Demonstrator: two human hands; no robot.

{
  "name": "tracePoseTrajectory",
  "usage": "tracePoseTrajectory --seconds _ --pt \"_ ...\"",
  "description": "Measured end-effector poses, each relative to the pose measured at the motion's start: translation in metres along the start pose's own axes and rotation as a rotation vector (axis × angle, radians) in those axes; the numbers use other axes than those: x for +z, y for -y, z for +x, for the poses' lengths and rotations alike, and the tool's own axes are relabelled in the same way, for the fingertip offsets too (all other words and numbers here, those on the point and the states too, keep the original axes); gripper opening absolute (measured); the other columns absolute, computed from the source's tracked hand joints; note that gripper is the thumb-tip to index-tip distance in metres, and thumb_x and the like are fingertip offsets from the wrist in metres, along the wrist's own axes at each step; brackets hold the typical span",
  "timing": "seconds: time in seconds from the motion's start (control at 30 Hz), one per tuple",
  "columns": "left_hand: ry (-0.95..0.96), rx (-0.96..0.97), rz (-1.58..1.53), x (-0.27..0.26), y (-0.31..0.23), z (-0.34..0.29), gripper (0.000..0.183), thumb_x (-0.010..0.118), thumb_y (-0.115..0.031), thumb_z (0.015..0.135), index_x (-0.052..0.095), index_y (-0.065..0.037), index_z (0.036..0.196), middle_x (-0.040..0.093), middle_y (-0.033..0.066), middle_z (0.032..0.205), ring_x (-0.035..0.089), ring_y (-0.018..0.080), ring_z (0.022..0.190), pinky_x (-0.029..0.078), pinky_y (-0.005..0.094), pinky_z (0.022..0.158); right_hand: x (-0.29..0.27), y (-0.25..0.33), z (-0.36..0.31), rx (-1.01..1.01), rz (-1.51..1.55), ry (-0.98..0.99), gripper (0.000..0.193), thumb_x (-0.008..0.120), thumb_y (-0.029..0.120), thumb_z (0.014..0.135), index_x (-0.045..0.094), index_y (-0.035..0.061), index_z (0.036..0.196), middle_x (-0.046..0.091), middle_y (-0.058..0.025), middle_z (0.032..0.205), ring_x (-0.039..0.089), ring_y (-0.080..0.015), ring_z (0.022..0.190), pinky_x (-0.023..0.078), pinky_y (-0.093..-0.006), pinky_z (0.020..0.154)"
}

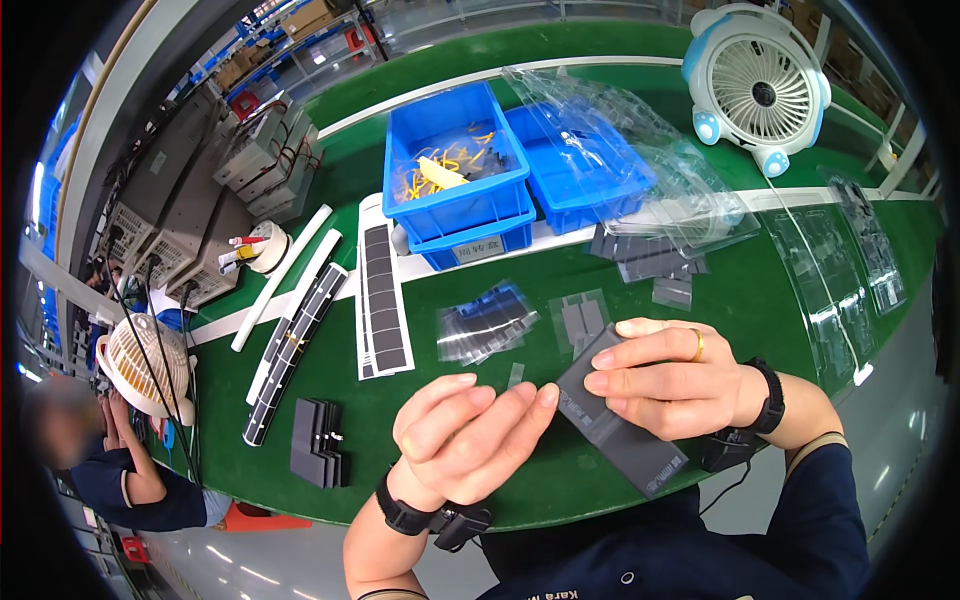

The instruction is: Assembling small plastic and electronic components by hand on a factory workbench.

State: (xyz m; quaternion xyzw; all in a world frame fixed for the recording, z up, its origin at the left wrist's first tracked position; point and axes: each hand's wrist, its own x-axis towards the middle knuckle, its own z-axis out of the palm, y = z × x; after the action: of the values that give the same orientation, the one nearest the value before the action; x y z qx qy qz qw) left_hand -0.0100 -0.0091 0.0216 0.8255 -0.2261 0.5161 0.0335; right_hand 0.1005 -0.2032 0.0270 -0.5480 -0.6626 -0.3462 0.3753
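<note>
My right hand grips a flat, matte-black pack that looks like a battery, with a step in its outline and small grey print. The fingers lie over its upper part. My left hand is closed in a pinch, its fingertips at the pack's left edge. What they pinch is hidden. A small clear strip shows just beyond these fingers; whether they hold it I cannot tell. Beyond the pack lies a clear sheet with grey pieces. To its left is a fan of clear film sheets.
Stacked black packs stand left on the green table. Behind are blue bins, one holding yellow strips, plastic film, black-and-white strips and a white-blue fan. Clear trays lie right. A co-worker sits at far left.
</note>
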Motion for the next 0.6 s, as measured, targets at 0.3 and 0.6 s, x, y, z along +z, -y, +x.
tracePoseTrajectory --seconds 0.3,0.6 --pt "0.007 0.161 -0.126 -0.005 -0.020 -0.004 0.022 0.068 -0.005 0.068 0.072 -0.019 0.085 0.058 -0.0094 0.095 0.047 0.0074 0.097 0.050 0.0255 0.079 0.002 0.001 0.001 0.028 0.025 0.008 0.022 0.068 0.000 0.066 0.050 0.0102 0.058 0.068 -0.0041 0.084 0.066 -0.0178 0.082 0.053 -0.0342 0.082" --pt "0.103 0.137 -0.081 -0.010 -0.015 0.001 0.019 0.074 -0.009 0.066 0.072 -0.019 0.083 0.060 -0.0079 0.092 0.046 0.0128 0.093 0.050 0.0286 0.077 0.006 -0.001 0.000 0.088 0.057 0.002 0.020 0.068 -0.001 0.067 0.053 0.0078 0.059 0.067 -0.0047 0.083 0.066 -0.0189 0.079 0.054 -0.0333 0.080"
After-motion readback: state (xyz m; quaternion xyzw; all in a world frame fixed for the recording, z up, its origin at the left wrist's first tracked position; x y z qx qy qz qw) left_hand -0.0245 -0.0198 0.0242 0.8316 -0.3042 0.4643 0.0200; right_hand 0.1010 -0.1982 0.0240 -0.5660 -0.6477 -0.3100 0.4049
